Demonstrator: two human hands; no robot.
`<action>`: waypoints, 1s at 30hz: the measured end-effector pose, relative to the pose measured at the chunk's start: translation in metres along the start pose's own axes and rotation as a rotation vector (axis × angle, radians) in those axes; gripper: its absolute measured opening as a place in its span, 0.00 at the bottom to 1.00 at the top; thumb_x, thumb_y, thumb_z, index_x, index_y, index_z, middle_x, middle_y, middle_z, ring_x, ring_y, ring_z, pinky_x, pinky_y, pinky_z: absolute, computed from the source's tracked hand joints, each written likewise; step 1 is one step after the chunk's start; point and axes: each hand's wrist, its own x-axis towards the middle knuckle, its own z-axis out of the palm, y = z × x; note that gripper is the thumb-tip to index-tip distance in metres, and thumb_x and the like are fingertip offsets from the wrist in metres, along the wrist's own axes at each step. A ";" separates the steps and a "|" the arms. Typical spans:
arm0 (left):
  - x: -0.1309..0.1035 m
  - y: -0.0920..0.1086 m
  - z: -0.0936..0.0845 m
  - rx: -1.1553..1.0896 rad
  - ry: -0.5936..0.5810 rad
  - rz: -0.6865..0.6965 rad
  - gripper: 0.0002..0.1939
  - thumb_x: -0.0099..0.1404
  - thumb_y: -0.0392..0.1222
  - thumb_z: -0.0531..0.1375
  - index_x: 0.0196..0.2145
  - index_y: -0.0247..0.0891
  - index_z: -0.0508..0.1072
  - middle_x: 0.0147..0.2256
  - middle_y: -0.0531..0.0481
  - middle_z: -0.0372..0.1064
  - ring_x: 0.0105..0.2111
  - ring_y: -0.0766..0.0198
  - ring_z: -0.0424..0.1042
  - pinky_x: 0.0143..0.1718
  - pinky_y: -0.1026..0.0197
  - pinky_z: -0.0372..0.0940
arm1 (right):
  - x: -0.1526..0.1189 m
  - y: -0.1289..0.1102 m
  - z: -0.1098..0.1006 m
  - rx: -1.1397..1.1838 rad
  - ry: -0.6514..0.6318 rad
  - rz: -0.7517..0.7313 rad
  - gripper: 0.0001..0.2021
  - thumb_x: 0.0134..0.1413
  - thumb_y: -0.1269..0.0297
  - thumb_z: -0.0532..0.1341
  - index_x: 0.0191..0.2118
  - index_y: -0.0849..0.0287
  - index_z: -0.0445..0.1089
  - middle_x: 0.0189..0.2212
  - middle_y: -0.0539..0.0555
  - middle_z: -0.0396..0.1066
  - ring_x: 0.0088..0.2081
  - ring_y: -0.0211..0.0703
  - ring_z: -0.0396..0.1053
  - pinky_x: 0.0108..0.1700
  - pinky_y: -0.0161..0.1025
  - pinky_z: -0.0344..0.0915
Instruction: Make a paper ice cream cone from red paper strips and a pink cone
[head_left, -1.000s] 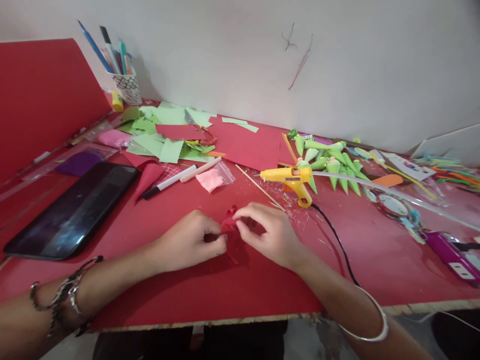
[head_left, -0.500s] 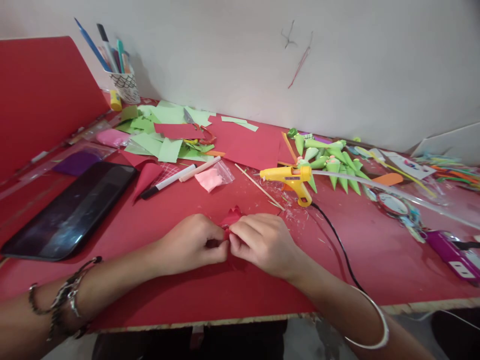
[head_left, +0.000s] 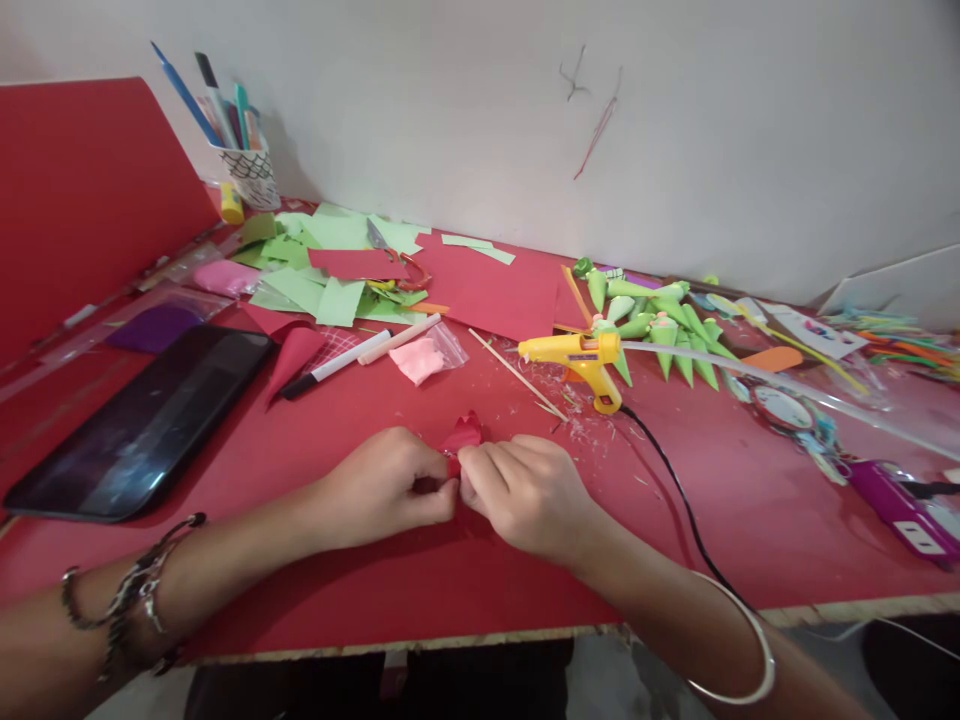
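Between my two hands is a small piece of red paper (head_left: 463, 433), its folded, petal-like top showing above my fingers. My left hand (head_left: 394, 485) pinches it from the left, thumb against curled fingers. From the right, my right hand (head_left: 525, 495) grips the same paper with its fingers closed, the knuckles nearly touching my left fingertips. The paper's lower part is hidden by my fingers. Just beyond lie a small bag of pink clay (head_left: 418, 360) and a thin wooden stick (head_left: 517, 374).
A yellow glue gun (head_left: 574, 355) with a black cord lies ahead on the right, near green paper cones (head_left: 664, 340). To the left are a black phone (head_left: 142, 425), a marker (head_left: 337, 364) and a red paper cone (head_left: 296, 360). Green paper scraps (head_left: 341, 300) and scissors (head_left: 412, 270) lie farther back.
My right hand has turned slightly and shifted a little to the right, so more of the red paper's top shows. My left hand stays in place.
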 end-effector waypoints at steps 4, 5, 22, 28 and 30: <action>-0.001 0.000 0.000 -0.004 -0.001 -0.010 0.13 0.53 0.32 0.50 0.14 0.34 0.53 0.14 0.59 0.46 0.16 0.75 0.47 0.19 0.69 0.44 | 0.000 0.001 0.001 -0.004 -0.004 0.007 0.11 0.50 0.75 0.51 0.20 0.60 0.60 0.14 0.48 0.56 0.17 0.35 0.53 0.21 0.36 0.45; -0.001 0.001 0.000 -0.003 -0.002 -0.013 0.13 0.53 0.32 0.50 0.14 0.34 0.53 0.14 0.59 0.46 0.16 0.75 0.46 0.19 0.69 0.44 | 0.000 0.001 0.001 0.000 -0.002 0.012 0.11 0.50 0.75 0.50 0.20 0.60 0.60 0.14 0.48 0.57 0.17 0.35 0.53 0.21 0.36 0.45; -0.007 -0.013 -0.020 0.098 0.234 -0.053 0.15 0.57 0.35 0.50 0.14 0.34 0.59 0.13 0.58 0.50 0.15 0.75 0.48 0.17 0.69 0.45 | -0.003 0.027 0.000 0.685 0.058 0.482 0.08 0.54 0.73 0.48 0.36 0.58 0.63 0.30 0.50 0.67 0.32 0.35 0.65 0.35 0.33 0.62; -0.006 -0.016 -0.035 0.151 0.328 -0.056 0.15 0.57 0.34 0.49 0.13 0.34 0.56 0.13 0.58 0.48 0.15 0.75 0.47 0.18 0.68 0.44 | 0.001 0.027 0.002 0.697 -0.125 0.355 0.14 0.54 0.74 0.49 0.45 0.56 0.62 0.42 0.54 0.61 0.45 0.40 0.60 0.47 0.40 0.59; -0.005 -0.017 -0.036 0.089 0.375 -0.067 0.16 0.57 0.33 0.49 0.13 0.34 0.53 0.14 0.59 0.46 0.16 0.75 0.47 0.19 0.68 0.46 | 0.001 0.025 0.003 0.713 -0.166 0.351 0.13 0.55 0.72 0.50 0.46 0.55 0.61 0.43 0.54 0.60 0.45 0.39 0.60 0.48 0.40 0.58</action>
